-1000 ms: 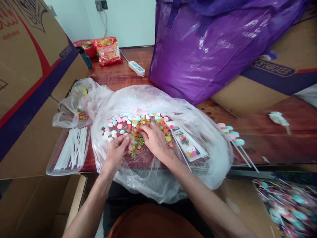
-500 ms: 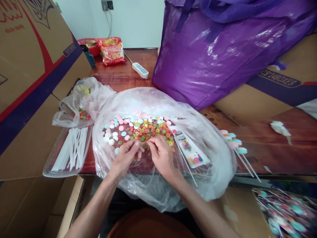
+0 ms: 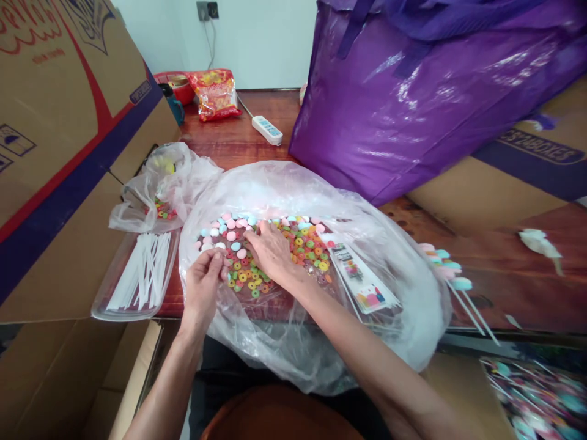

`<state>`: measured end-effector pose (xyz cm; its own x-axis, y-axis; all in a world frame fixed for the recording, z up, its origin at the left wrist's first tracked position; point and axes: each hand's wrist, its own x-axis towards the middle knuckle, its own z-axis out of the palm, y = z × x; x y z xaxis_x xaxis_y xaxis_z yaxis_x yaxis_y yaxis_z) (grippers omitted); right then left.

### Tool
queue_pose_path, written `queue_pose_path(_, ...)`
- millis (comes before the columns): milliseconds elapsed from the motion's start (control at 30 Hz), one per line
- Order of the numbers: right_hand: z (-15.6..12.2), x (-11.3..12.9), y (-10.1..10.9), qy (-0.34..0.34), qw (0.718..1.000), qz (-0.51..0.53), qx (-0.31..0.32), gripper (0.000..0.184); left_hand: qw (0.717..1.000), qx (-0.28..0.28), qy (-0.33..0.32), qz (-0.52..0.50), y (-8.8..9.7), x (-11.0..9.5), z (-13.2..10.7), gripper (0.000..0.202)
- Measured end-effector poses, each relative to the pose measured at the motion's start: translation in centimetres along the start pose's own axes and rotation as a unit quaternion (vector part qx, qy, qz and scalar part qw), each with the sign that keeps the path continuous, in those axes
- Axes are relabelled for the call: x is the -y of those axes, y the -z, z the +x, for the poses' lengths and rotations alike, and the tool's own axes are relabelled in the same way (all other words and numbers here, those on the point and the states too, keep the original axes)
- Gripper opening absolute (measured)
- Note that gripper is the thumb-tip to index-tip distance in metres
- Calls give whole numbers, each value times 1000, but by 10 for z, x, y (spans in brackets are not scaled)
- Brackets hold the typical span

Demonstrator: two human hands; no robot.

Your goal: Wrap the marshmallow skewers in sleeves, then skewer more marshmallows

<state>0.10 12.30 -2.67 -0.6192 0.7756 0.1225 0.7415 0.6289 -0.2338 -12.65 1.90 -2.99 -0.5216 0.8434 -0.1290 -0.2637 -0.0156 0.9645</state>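
My left hand is closed in a pinch at the left side of the candies; whatever it may hold is too small to make out. My right hand reaches over the pile, palm down, with fingers stretched toward the pastel candies. Around both lie colourful ring candies and round pink, blue and white candies, loose on a clear plastic bag spread over the table. Printed packaging sleeves with white sticks beside them rest on the bag, right of my hands.
A clear tray of white sticks stands left, below a small candy bag. Cardboard boxes and a purple bag flank the table. Candy sticks lie right; more fill a box below.
My hands have moved apart from their meeting point over the rings. The left has gone left; the right has reached forward and left across the pile. The view has shifted slightly.
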Motion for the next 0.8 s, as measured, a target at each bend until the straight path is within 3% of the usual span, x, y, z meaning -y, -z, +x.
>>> queue_pose_path(100,-4,0,1,10,999,-30,36,20,999,-17,-10,-29,9,-1,-1,25)
queue_pose_path(300,-32,-9,11,-31,999,19,36,17,999,-26,7,-21,16,2,0,24)
queue_pose_path(433,-12,2,11,-13,1000,25,3,19,999,-26,-3,-34,14,1,-1,24)
queue_pose_path(600,23,17,0,45,998,13,36,27,999,-46,-13,-11,21,-1,-5,27)
queue_pose_path(800,7,3,1,7,999,0,36,20,999,-46,5,2,32,-9,-11,33)
